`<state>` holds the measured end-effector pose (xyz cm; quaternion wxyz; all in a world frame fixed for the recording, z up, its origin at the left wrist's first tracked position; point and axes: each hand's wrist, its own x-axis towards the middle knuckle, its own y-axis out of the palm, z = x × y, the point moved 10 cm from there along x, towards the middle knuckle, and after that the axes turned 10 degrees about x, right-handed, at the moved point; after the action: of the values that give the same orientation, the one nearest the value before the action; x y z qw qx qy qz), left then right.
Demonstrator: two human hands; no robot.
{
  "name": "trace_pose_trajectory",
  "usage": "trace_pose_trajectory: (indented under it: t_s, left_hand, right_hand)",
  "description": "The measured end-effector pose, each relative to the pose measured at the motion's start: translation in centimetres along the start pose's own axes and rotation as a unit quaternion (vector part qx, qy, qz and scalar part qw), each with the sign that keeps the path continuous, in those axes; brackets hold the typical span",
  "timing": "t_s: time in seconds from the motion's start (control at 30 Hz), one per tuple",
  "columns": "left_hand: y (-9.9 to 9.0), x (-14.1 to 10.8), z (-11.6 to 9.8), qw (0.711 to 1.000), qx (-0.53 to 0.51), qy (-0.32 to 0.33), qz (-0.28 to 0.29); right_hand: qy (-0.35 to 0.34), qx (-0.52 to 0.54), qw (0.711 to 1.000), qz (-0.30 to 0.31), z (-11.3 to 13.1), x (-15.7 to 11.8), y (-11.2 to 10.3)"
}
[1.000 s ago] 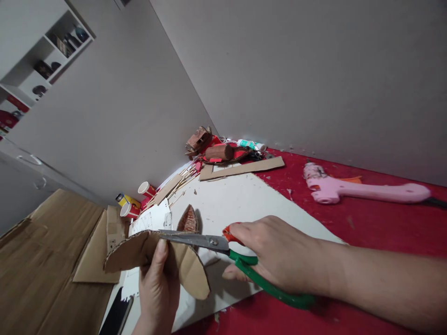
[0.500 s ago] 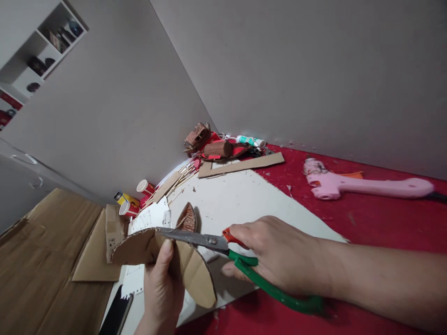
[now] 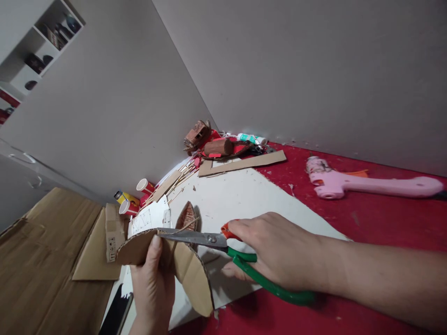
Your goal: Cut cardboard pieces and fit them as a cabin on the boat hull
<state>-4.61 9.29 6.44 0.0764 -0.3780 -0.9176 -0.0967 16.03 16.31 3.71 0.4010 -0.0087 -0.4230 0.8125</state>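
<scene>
My left hand (image 3: pixel 153 284) pinches a curved piece of cardboard (image 3: pixel 192 274), thumb on the near face and fingers behind it. The piece has rounded ends and a bend near its middle. My right hand (image 3: pixel 275 253) grips scissors (image 3: pixel 213 239) with green and orange handles. Their blades point left and lie along the cardboard's top edge, tips close to my left thumb. A thin cardboard strip sticks up beside the blades. Just behind them, a small brown boat-shaped piece (image 3: pixel 187 215) rests on the white board (image 3: pixel 230 200).
A pink glue gun (image 3: pixel 377 186) lies on the red table (image 3: pixel 394 228) at right. Large cardboard sheets (image 3: pixel 49 256) fill the left. Paper cups (image 3: pixel 129 208), wooden sticks (image 3: pixel 181 174), an L-shaped cardboard strip (image 3: pixel 251 163) and brown painted pieces (image 3: pixel 218 148) sit toward the corner.
My left hand and the cardboard have shifted slightly left and tilted. The thin strip beside the blades now stands out further. The scissors have barely moved.
</scene>
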Motion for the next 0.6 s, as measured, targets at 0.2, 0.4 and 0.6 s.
trace_pose_trajectory:
  t_s: [0.2, 0.4, 0.6]
  left_hand:
    - [0.5, -0.6, 1.3, 0.999, -0.024, -0.044, 0.004]
    - [0.8, -1.0, 1.6, 0.997, -0.038, -0.063, 0.008]
    - [0.8, -0.5, 1.5, 0.998, -0.038, -0.058, 0.008]
  right_hand:
    - [0.016, -0.003, 1.000, 0.011, -0.3, -0.1, 0.5]
    - [0.019, 0.009, 1.000, 0.011, -0.4, -0.1, 0.7]
    - [0.063, 0.062, 0.996, 0.019, -1.2, -0.1, 0.3]
